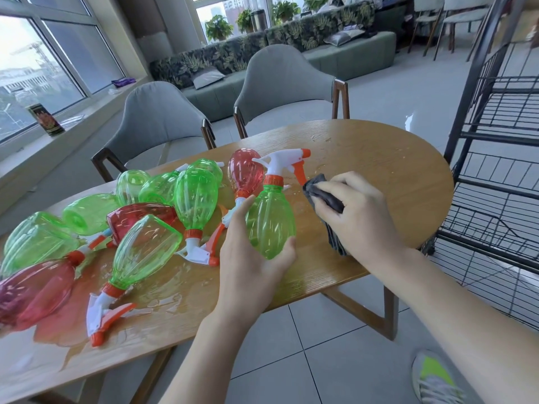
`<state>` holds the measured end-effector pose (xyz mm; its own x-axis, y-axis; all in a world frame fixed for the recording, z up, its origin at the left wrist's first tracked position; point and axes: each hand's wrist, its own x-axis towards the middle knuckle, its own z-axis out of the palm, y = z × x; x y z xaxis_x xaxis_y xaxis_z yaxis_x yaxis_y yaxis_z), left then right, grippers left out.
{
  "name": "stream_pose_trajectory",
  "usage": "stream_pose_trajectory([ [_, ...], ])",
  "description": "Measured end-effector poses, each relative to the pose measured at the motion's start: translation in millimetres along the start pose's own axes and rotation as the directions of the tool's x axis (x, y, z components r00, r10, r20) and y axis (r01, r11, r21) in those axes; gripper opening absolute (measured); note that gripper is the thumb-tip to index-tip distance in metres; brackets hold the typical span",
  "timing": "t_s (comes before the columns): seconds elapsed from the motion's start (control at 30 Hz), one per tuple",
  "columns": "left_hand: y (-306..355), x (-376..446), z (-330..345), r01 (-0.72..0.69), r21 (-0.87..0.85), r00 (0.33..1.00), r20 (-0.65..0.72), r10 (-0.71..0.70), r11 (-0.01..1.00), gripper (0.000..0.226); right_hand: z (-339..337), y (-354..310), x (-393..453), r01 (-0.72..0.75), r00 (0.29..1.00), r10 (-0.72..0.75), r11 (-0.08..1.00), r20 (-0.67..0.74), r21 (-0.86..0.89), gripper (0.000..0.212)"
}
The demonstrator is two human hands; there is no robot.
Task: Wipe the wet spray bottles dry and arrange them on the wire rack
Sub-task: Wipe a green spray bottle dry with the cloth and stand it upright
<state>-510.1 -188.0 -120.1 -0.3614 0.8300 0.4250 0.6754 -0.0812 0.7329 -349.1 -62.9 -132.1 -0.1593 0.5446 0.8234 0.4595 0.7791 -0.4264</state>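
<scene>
**Listener:** What do the hands have hold of?

**Operator:** From the head camera I see the left hand [250, 258] cupping a green spray bottle [269, 220] from below, thumb on one side and fingers [287, 246] curled round the other. The bottle stands upright above the near edge of the wooden bench [379, 158]; its white trigger head [283, 161] with an orange nozzle points right. The right hand [355, 211] grips a dark grey cloth [323, 196], fingers bent over it, just right of the bottle. I cannot tell whether cloth and bottle touch.

**Listener:** And the other bottles?

**Operator:** They lie in a loose heap on the left half of the bench, mostly on their sides. I see several green ones; one large green bottle [145, 252] lies nearest me with its head toward the bench edge. A red bottle [245, 173] sits behind the held one, another red bottle [137, 217] lies in the middle of the heap, and a pink-red bottle [38, 290] lies at the far left. Water pools [163, 304] glisten on the wood around them.

**Listener:** Where is the rack?

**Operator:** The black wire rack [495, 158] stands on the floor at the right, just beside the bench's rounded end. Two grey chairs [280, 83] stand on the far side.
</scene>
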Motion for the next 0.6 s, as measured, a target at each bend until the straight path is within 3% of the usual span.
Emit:
stream_pose_trajectory([
  [0.07,-1.5,0.7,-1.8,0.002,-0.01,1.0,0.007,-0.002,1.0,0.082,-5.3,2.9,-1.4,-0.052,0.999,0.051,0.998,0.002,0.04,0.017],
  [0.17,-3.6,-0.1,-3.9,0.002,-0.017,1.0,0.02,-0.001,1.0,0.082,-16.0,0.2,8.3,-0.292,0.954,0.3,0.921,0.009,0.259,0.017],
  [0.27,-4.6,-1.5,-5.0,-0.01,-0.012,1.0,0.029,0.01,1.0,0.085,-14.5,-7.4,23.5,-0.475,0.852,0.516,0.685,0.093,0.552,0.011],
  [0.4,-4.8,-2.7,-6.1,-0.028,-0.01,0.999,0.031,0.028,1.0,0.087,0.2,-17.7,33.9,-0.539,0.723,0.652,0.326,0.227,0.777,0.014],
  [0.47,-4.5,-2.4,-6.2,-0.032,-0.011,0.999,0.031,0.032,0.999,0.087,5.6,-20.8,33.6,-0.56,0.707,0.653,0.281,0.272,0.78,0.014],
  [0.6,-5.1,-2.0,-6.7,-0.029,-0.011,0.999,0.044,0.03,1.0,0.088,5.7,-20.8,33.4,-0.577,0.717,0.631,0.298,0.297,0.76,0.015],
])
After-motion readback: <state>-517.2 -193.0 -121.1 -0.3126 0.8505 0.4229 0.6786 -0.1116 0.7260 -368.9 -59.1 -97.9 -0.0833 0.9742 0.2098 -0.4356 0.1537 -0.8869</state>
